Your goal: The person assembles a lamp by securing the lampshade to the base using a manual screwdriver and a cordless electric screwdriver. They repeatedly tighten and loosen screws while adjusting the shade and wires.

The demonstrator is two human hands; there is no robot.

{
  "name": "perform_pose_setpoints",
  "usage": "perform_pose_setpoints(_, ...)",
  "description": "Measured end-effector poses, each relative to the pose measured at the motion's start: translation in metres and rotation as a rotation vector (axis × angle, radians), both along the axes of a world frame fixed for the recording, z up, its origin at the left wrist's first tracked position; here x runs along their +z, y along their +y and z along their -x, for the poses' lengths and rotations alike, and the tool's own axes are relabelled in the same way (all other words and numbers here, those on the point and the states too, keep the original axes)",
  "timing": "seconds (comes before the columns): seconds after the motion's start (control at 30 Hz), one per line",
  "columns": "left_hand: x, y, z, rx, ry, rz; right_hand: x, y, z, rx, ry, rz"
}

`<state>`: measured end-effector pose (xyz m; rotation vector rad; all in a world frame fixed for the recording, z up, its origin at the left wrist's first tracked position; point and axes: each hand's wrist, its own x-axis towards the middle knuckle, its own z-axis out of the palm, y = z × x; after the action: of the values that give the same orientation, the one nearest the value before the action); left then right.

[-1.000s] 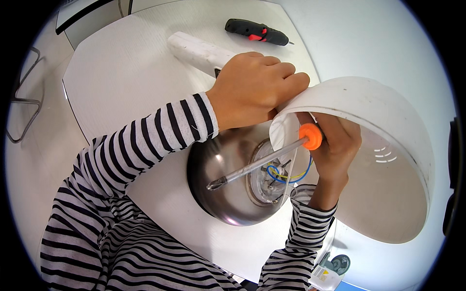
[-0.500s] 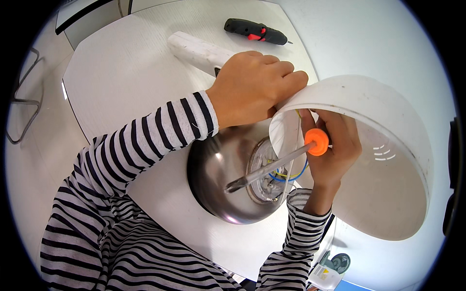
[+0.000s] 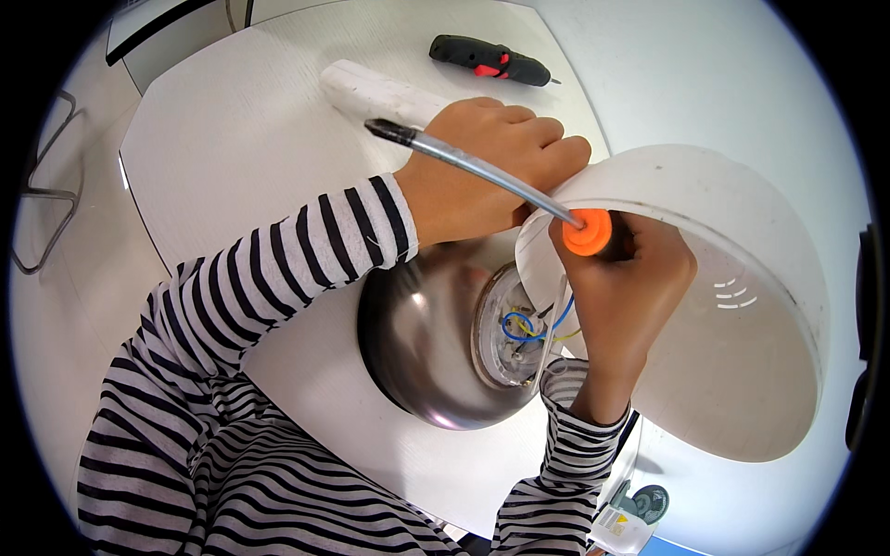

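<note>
My left hand [image 3: 496,167] is closed on the edge of a white, rounded plastic shell [image 3: 649,176], which is tilted on its side with its wide opening facing me. Inside that opening is my right hand [image 3: 640,278], wrapped around the orange-and-black handle of a screwdriver [image 3: 482,171]. Its metal shaft points up and to the left, crossing in front of my left hand, with the dark tip in the air. Below my left hand lies a shiny metal pot-like body [image 3: 426,334], its round base turned right. Blue and yellow wires [image 3: 524,326] run from that base towards the shell.
A black-and-red power screwdriver [image 3: 491,61] lies at the far side of the white table [image 3: 232,130]. A long white plastic piece [image 3: 375,91], perhaps a handle, extends beyond my left hand. Metal chair legs [image 3: 51,195] stand at left; a small white-and-green device [image 3: 630,519] is at lower right.
The screwdriver's tip has swung up and away from near the metal base to above my left hand. My right hand has turned with it; my left hand and the shell stay nearly still.
</note>
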<state>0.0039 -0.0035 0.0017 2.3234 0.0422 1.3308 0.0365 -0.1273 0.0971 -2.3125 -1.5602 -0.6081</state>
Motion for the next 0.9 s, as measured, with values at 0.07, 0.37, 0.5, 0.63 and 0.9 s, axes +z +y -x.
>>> perform_pose_setpoints(0.07, 0.000, 0.000, 0.000, 0.010, -0.006, 0.000, 0.000, 0.003, 0.002, -0.071, 0.000, 0.007)
perform_pose_setpoints(0.37, 0.000, -0.001, 0.001, 0.014, -0.033, 0.002, -0.003, 0.005, 0.004, -0.034, -0.047, 0.005)
perform_pose_setpoints(0.5, 0.000, -0.002, 0.000, 0.006, -0.049, 0.005, -0.009, 0.001, -0.001, -0.016, -0.078, -0.034)
perform_pose_setpoints(0.63, -0.001, -0.001, -0.001, 0.000, -0.068, -0.002, -0.013, 0.001, -0.002, -0.004, -0.089, -0.057)
perform_pose_setpoints(0.9, -0.002, -0.001, -0.004, 0.018, -0.142, -0.006, -0.017, -0.001, -0.004, 0.073, 0.043, -0.093)
